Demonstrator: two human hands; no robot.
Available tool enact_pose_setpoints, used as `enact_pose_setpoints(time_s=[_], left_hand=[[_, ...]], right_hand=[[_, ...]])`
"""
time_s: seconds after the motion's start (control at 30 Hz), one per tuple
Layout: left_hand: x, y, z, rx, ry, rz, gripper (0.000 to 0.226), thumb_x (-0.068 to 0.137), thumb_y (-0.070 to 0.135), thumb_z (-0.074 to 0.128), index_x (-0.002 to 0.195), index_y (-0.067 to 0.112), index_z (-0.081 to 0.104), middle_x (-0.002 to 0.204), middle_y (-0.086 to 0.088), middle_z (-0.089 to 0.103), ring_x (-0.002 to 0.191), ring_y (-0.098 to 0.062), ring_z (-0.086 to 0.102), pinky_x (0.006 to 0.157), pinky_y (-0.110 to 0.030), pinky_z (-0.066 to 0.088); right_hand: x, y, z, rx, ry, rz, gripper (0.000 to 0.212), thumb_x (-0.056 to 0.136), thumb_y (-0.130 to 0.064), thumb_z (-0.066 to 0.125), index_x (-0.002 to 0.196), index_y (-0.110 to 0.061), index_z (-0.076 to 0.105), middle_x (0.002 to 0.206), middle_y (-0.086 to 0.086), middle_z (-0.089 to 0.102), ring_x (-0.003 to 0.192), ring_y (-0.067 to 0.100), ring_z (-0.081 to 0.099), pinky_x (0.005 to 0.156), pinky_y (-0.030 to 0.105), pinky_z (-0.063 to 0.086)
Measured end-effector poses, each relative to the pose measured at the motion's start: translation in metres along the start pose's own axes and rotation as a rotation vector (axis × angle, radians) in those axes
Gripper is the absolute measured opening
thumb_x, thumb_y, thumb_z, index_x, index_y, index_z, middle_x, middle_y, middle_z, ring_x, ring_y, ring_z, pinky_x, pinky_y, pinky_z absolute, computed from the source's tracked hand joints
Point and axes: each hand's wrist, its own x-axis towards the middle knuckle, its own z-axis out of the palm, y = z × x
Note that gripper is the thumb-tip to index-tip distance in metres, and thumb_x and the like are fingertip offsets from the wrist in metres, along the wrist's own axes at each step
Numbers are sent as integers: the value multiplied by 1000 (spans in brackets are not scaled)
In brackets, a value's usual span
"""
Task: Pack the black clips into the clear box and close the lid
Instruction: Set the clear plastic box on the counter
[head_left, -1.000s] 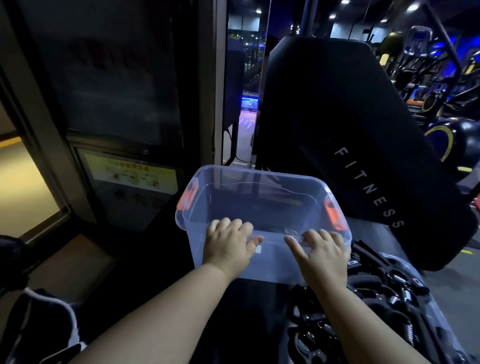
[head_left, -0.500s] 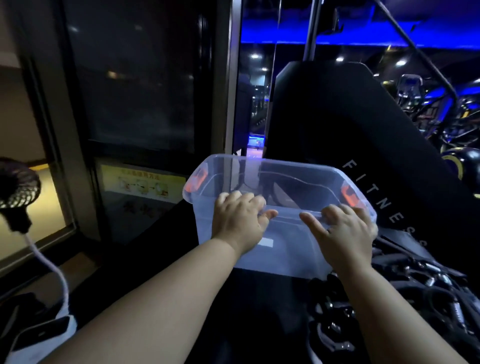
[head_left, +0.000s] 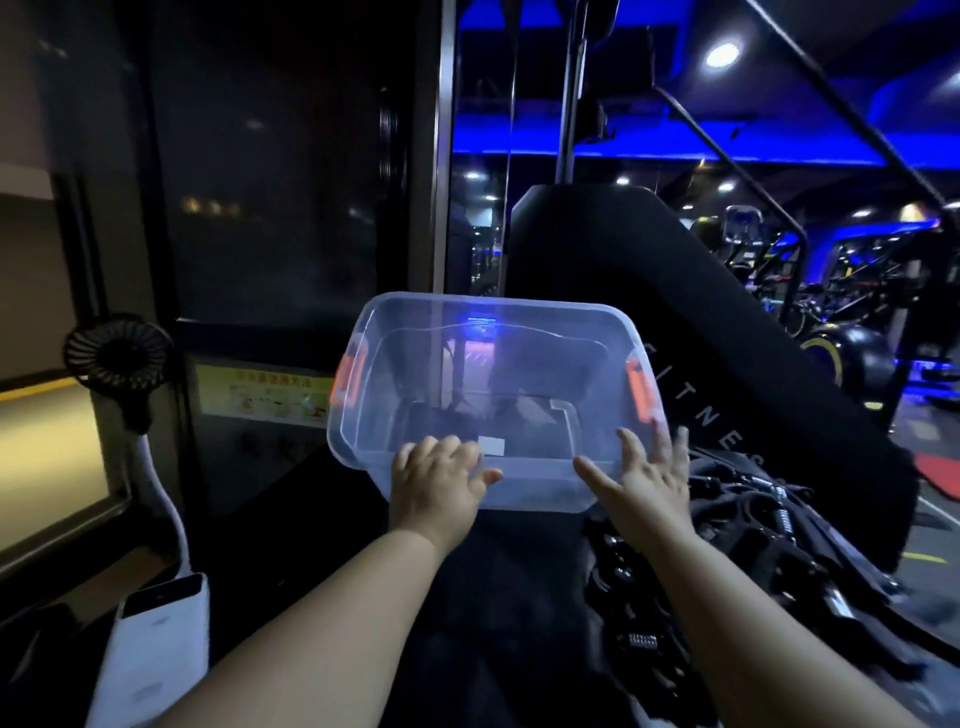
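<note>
The clear box (head_left: 519, 332) with orange latches on both ends stands open and empty, its mouth tilted toward me. My left hand (head_left: 436, 480) grips the near rim, fingers curled over it. My right hand (head_left: 644, 480) lies against the near right corner with fingers straight and spread. A heap of black clips (head_left: 753, 551) with metal springs lies on the dark surface just right of the box, under my right forearm. I see no lid.
A small black fan (head_left: 119, 358) on a white neck and a white power bank (head_left: 156, 644) sit at the lower left. A black padded machine marked FITNESS (head_left: 649, 270) rises behind the box. Dark glass panels (head_left: 270, 182) stand to the left.
My right hand's fingers have come off the rim and straightened at the box's right corner. The box now tilts its mouth more toward me. My view has lifted.
</note>
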Motion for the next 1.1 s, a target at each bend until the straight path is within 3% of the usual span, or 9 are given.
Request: enact_pose_setpoints(time_s=[0.07, 0.17, 0.3, 0.43, 0.6, 0.73, 0.8, 0.93, 1.1], left_hand=[[-6, -7, -3, -10, 2, -10, 34, 89, 56, 48, 88, 25, 60, 87, 5, 58, 93, -21, 52, 88, -31, 23], [-12, -17, -1, 26, 58, 2, 37, 86, 58, 44, 77, 25, 58, 75, 7, 55, 80, -22, 54, 81, -32, 28], [-23, -29, 4, 28, 154, 31, 38, 81, 59, 37, 69, 27, 54, 65, 10, 51, 67, -19, 54, 74, -31, 26], [-27, -31, 6, 0, 172, 50, 38, 80, 59, 39, 72, 26, 57, 67, 9, 54, 70, -20, 56, 77, -30, 26], [-40, -20, 9, -153, 254, -46, 31, 77, 48, 55, 83, 18, 59, 79, 2, 59, 81, -27, 56, 93, -39, 37], [-66, -2, -3, -221, 405, -165, 29, 75, 41, 61, 76, 16, 46, 75, 1, 51, 79, -22, 43, 69, -33, 31], [-76, 1, -10, -223, 166, -206, 32, 81, 43, 64, 72, 19, 44, 75, 3, 52, 79, -23, 48, 68, -34, 37], [-83, -10, -10, -235, -571, -509, 48, 85, 69, 44, 82, 22, 53, 90, 3, 63, 88, -20, 59, 69, -29, 41], [-80, -20, 0, -638, -487, -813, 67, 81, 70, 50, 118, 14, 53, 115, -1, 58, 90, -17, 52, 74, -27, 39]], right_hand=[[-8, -7, -1, 118, -20, 57, 89, 84, -64, 53, 152, -22, 15, 158, 4, -20, 146, 27, -13, 118, 41, 3], [-11, -18, 5, 301, -32, 126, 83, 90, -50, 56, 153, -19, 12, 158, 8, -19, 143, 34, 20, 111, 38, 26], [-14, -22, 22, 611, 233, 215, 72, 91, -32, 59, 146, -20, 15, 142, 21, 39, 115, 36, 52, 95, 37, 39], [-15, -23, 28, 779, 237, 364, 69, 93, -26, 56, 147, -15, 15, 126, 17, 54, 107, 38, 59, 85, 35, 46], [-14, -25, 29, 1026, 131, 494, 54, 92, -12, 48, 136, -28, 22, 118, 14, 45, 75, 40, 68, 58, 43, 59], [-25, -25, 31, 1014, 98, 540, 54, 92, -8, 44, 136, -26, 20, 110, 9, 42, 65, 32, 64, 49, 36, 57], [-32, -27, 38, 1005, 64, 542, 49, 93, -9, 43, 133, -27, 20, 108, 10, 44, 55, 28, 62, 50, 37, 57], [-42, -33, 53, 1020, 17, 541, 46, 94, -7, 38, 131, -27, 18, 106, 14, 47, 50, 26, 64, 55, 40, 57], [-46, -32, 61, 1008, 33, 557, 45, 95, -9, 40, 129, -30, 19, 119, 21, 48, 47, 23, 62, 48, 33, 55]])
